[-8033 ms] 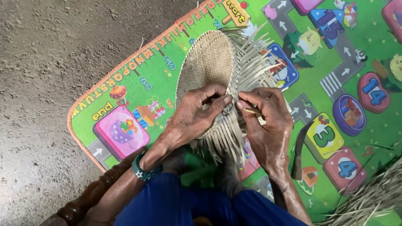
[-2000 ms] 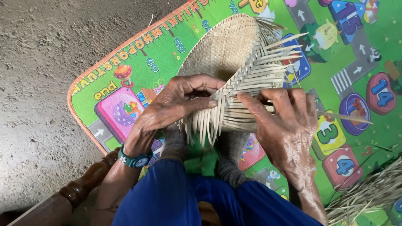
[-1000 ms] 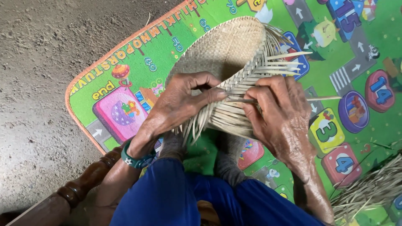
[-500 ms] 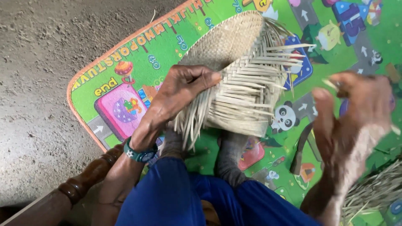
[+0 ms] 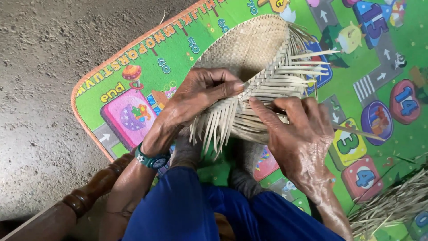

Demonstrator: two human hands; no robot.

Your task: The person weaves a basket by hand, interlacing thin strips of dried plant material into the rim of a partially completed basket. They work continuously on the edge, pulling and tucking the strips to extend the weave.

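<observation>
Two hands, mine, work at the centre of the frame on a half-woven straw mat (image 5: pixel 249 53) that lies over a green play mat (image 5: pixel 187 40) printed with letters and numbers. My left hand (image 5: pixel 200 96) clamps the plaited edge, thumb pressing the crossing strips flat. My right hand (image 5: pixel 298 134) has its fingers curled onto the loose strips (image 5: pixel 303 69), pinching one near the weave. I judge I am mid-plait: the next move calls for lifting a strip and passing it over its neighbour. Half a second ago my right hand was raised away at the right edge; now it is back on the weave.
</observation>
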